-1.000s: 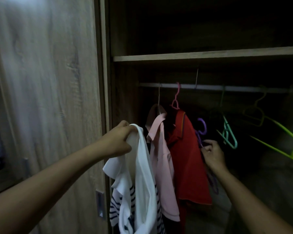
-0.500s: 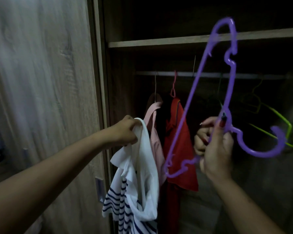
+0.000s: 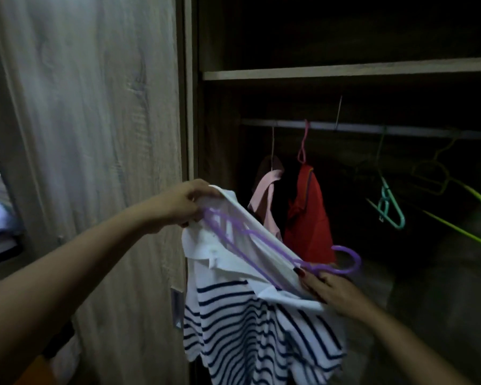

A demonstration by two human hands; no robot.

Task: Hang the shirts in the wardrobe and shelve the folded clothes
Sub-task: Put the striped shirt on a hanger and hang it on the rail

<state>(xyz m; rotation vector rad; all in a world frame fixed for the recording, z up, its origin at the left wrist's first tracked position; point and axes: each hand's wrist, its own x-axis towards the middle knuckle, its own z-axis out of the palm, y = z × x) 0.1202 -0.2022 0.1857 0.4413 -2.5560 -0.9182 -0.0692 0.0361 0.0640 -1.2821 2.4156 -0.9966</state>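
I hold a white shirt with navy stripes (image 3: 250, 323) in front of the open wardrobe. My left hand (image 3: 184, 204) grips its collar at the upper left. My right hand (image 3: 328, 287) holds a purple plastic hanger (image 3: 261, 245) near its hook, together with the collar's other side. The hanger lies slanted inside the neck opening, its hook sticking out to the right. On the rail (image 3: 372, 127) behind hang a pink shirt (image 3: 267, 195) and a red shirt (image 3: 308, 215).
Bare teal hangers (image 3: 389, 207) and lime-green hangers (image 3: 472, 212) hang on the rail at the right. A wooden shelf (image 3: 345, 70) runs above the rail. The wardrobe's wood door (image 3: 89, 134) stands on the left, with a bed partly visible beyond its left edge.
My right hand took the purple hanger off the rail, raised it, then brought it down into the striped shirt's neck. My left hand kept its hold on the collar.
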